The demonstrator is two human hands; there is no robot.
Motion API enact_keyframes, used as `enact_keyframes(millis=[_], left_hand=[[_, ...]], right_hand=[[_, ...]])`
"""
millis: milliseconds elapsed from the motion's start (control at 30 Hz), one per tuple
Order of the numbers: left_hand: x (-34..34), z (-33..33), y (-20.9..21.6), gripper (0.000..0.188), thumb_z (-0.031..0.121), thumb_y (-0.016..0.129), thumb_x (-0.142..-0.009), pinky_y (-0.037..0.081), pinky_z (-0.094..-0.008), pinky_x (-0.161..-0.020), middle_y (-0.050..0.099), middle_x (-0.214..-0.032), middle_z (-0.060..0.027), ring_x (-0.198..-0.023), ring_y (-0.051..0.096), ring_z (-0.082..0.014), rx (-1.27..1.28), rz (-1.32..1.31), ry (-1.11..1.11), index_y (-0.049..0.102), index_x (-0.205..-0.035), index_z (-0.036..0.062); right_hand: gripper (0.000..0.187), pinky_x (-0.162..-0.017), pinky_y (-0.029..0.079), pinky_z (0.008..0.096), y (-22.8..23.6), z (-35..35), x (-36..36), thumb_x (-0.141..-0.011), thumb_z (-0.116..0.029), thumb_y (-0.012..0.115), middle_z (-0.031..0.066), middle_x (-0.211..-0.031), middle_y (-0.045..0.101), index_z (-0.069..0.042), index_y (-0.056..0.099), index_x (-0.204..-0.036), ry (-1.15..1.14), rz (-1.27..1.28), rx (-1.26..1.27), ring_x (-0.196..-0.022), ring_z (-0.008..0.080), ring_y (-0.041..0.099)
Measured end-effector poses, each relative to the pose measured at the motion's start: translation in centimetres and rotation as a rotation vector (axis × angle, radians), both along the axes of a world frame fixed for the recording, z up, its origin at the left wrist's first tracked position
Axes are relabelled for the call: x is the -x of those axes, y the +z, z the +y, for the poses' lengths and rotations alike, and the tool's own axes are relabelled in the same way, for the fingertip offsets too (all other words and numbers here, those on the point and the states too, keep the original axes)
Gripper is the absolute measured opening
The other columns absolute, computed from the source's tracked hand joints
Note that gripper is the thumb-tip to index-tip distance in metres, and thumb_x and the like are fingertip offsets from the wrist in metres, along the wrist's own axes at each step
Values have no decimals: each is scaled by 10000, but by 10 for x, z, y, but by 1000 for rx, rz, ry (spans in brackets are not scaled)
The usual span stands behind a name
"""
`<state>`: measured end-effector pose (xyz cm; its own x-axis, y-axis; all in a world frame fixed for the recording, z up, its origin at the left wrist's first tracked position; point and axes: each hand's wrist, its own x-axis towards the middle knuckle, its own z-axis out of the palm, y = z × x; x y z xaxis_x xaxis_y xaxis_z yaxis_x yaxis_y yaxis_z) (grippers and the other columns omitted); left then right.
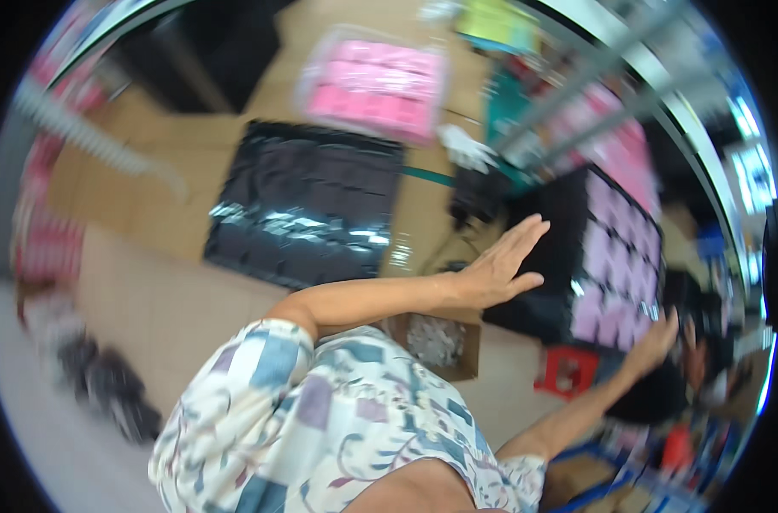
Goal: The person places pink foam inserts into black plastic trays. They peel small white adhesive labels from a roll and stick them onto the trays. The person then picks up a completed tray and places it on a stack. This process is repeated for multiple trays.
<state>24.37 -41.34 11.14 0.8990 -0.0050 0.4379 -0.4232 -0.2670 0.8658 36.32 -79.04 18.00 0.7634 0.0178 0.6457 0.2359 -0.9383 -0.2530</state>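
My left hand [500,269] reaches over the left side of a black stack of plastic trays [534,244]. Its fingers are stretched out and the thumb stands apart; whether the palm presses on the stack I cannot tell. Lilac-pink pieces [611,256] fill rows of compartments on the stack's right-hand face. At the near right corner of that face is my right hand [654,344], blurred, with its fingertips by the tray edge. To the left, a black compartment tray [307,201] under shiny clear film lies on the brown table [141,184].
A clear container of pink pieces [376,90] stands at the back, beside a white glove [466,148]. Close to my body are an open carton [440,344] of clear scraps and a red stool [567,372]. Grey metal bars [568,98] cross the upper right. Black bags [115,389] lie lower left.
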Motion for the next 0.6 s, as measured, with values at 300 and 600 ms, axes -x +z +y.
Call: enact_keyframes(millis=[300,600], left_hand=[[232,426,-61,219,59,504,-938,435,-288,-848,537,-1041,-50,-931,521,-148,542,-123,1612,509,-1156,46],[266,541,-67,214,107,625,-920,448,-257,-863,648,-1015,-23,-1003,576,-97,278,450,880,644,-1124,47]], right_hand=[[191,-769,518,271,-24,310,142,-936,15,533,108,-1024,681,57,668,-1065,693,442,-608,-834,158,654],[139,-686,510,277,-68,566,206,-900,-36,613,114,-889,689,14,674,-1014,1500,975,-429,-742,185,666]])
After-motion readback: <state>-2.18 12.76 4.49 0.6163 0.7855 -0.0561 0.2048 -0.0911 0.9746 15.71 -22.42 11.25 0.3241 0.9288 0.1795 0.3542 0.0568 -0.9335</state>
